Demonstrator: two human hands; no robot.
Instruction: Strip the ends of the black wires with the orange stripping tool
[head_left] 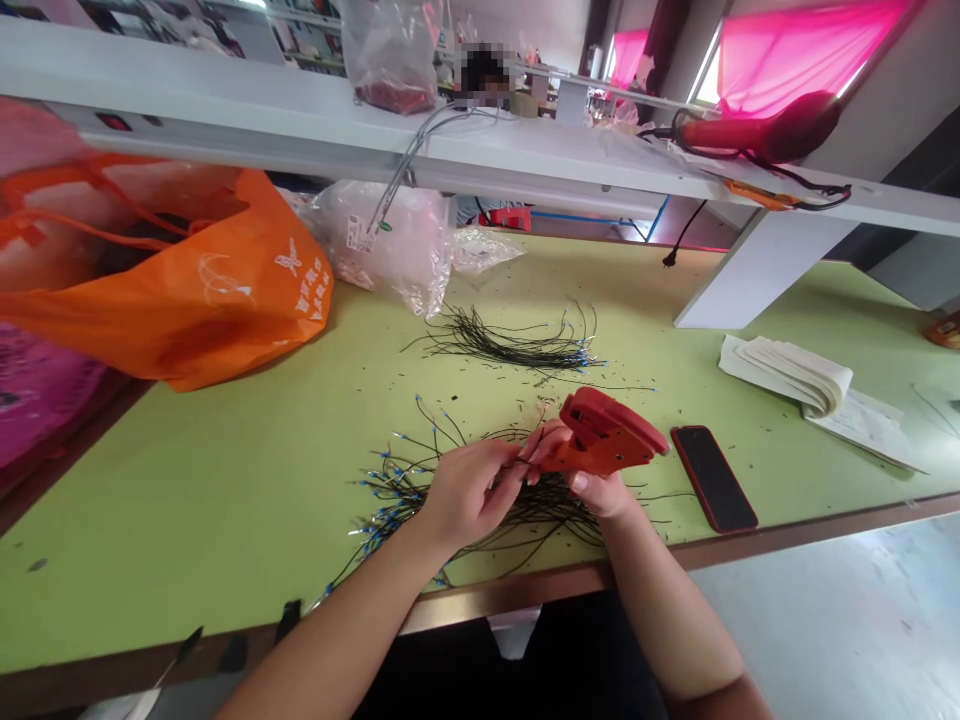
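Note:
My right hand [598, 490] is wrapped round a red wire stripper [611, 440], held over the table with its jaw end toward my left hand. My left hand [476, 490] pinches a thin black wire [523, 461] at the tool's jaws; the wire's end is hidden there. Beneath both hands lies a loose bundle of black wires [547, 510], many with blue-tipped metal ends fanned out to the left. A second, smaller bundle of black wires [510, 345] rests farther back, its blue ends toward the right.
Dark wire scraps dot the green tabletop [225, 480]. At right lie a phone [715, 478] and folded papers [787, 375]. An orange bag [247, 280] and a clear plastic bag [397, 235] stand back left. A white shelf [285, 150] crosses above; a person [484, 75] sits beyond.

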